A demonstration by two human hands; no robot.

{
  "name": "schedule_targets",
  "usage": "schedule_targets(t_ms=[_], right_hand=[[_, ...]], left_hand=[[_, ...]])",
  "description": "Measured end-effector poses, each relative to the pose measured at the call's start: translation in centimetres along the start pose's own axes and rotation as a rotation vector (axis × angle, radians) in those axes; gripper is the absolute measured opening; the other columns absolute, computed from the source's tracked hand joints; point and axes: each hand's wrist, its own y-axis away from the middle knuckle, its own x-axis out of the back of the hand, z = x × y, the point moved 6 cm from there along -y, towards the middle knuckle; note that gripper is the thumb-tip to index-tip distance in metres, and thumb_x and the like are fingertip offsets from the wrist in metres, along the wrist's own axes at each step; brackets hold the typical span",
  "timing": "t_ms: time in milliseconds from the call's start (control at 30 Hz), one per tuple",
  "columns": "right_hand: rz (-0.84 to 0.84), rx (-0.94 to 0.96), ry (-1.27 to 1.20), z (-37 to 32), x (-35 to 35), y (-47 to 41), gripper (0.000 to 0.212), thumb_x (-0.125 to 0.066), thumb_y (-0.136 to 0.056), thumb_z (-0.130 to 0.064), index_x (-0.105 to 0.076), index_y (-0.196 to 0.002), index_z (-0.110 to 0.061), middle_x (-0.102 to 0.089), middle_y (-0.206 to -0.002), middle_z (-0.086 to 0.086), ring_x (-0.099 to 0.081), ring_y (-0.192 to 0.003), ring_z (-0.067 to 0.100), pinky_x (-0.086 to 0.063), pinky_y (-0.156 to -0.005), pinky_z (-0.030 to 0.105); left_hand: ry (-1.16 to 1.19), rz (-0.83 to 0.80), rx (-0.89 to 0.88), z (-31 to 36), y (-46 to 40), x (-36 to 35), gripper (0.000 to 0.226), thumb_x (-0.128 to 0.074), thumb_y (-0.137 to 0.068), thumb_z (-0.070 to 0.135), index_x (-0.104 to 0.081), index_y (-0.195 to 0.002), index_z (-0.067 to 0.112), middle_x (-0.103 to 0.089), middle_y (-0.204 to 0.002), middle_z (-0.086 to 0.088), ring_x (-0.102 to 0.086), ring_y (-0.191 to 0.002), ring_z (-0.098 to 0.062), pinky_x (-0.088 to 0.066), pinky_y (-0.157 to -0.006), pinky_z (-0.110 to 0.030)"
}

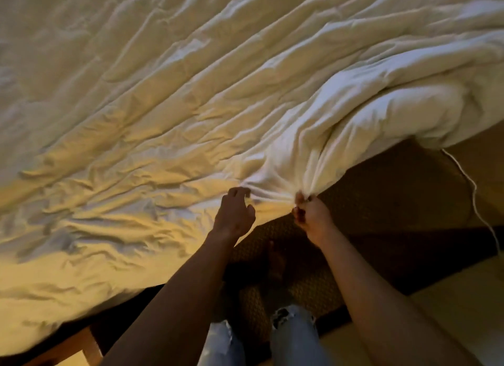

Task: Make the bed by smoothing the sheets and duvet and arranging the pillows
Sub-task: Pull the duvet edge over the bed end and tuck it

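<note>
A crumpled white duvet [191,92] covers the bed and fills most of the view. Its near edge hangs over the bed's side. My right hand [311,212] pinches a gathered fold of that edge, and creases fan out from the grip. My left hand [236,212] hovers just to the left over the duvet's edge, fingers loosely curled and holding nothing. At the right the duvet is bunched into a thick roll [409,111]. No pillows are in view.
A dark patterned rug [381,202] lies on the floor beside the bed. A white cable [474,199] trails down from under the duvet at the right. My legs in light jeans [294,335] stand at the bottom. A wooden bed frame corner [81,346] shows at the lower left.
</note>
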Motion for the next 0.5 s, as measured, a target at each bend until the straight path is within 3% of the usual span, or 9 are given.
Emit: schedule_targets(t_ms=[100,167,333,433,500], right_hand=[[0.255,-0.195,0.050,5.1,6.1,0.5,0.021,-0.056,-0.102,-0.024,-0.068,-0.104,-0.006,-0.060,-0.077,0.005,-0.049,-0.061,0.016,-0.038,-0.053,0.028],[0.317,-0.181,0.017,4.1,7.9,-0.2,0.024,-0.055,-0.102,-0.025,-0.069,-0.109,-0.007,-0.062,-0.085,0.007,-0.054,-0.067,0.018,-0.045,-0.056,0.030],[0.333,0.060,-0.383,-7.3,9.7,-2.1,0.040,-0.068,-0.093,-0.040,-0.059,-0.124,-0.016,-0.062,-0.109,0.007,-0.060,-0.094,0.023,-0.055,-0.091,0.045],[0.271,0.015,-0.567,-11.6,10.8,-2.8,0.053,-0.077,-0.084,-0.052,-0.057,-0.123,-0.022,-0.061,-0.109,0.005,-0.061,-0.106,0.027,-0.054,-0.100,0.047],[0.256,0.024,-0.551,-13.4,11.9,-2.8,0.055,-0.078,-0.085,-0.048,-0.058,-0.127,-0.018,-0.060,-0.106,0.006,-0.059,-0.107,0.028,-0.053,-0.102,0.048]], left_hand=[[-0.025,-0.061,-0.032,3.0,-0.7,-0.3,0.048,-0.056,-0.097,0.019,-0.050,-0.145,0.015,-0.042,-0.151,-0.008,-0.045,-0.136,-0.030,-0.037,-0.110,-0.038],[-0.042,-0.090,-0.064,4.6,-1.5,-0.3,0.047,-0.056,-0.098,0.019,-0.051,-0.145,0.016,-0.042,-0.151,-0.008,-0.047,-0.135,-0.029,-0.038,-0.111,-0.038],[-0.092,-0.147,-0.139,8.7,-4.8,-0.5,0.044,-0.056,-0.099,0.021,-0.053,-0.143,0.017,-0.043,-0.151,-0.008,-0.051,-0.131,-0.028,-0.043,-0.108,-0.037],[-0.107,-0.156,-0.201,11.6,-7.3,-0.2,0.042,-0.058,-0.098,0.020,-0.055,-0.140,0.017,-0.045,-0.148,-0.009,-0.055,-0.126,-0.029,-0.044,-0.108,-0.039],[-0.110,-0.163,-0.248,13.9,-8.6,0.1,0.041,-0.058,-0.098,0.020,-0.057,-0.139,0.017,-0.047,-0.147,-0.009,-0.054,-0.128,-0.029,-0.043,-0.109,-0.039]])
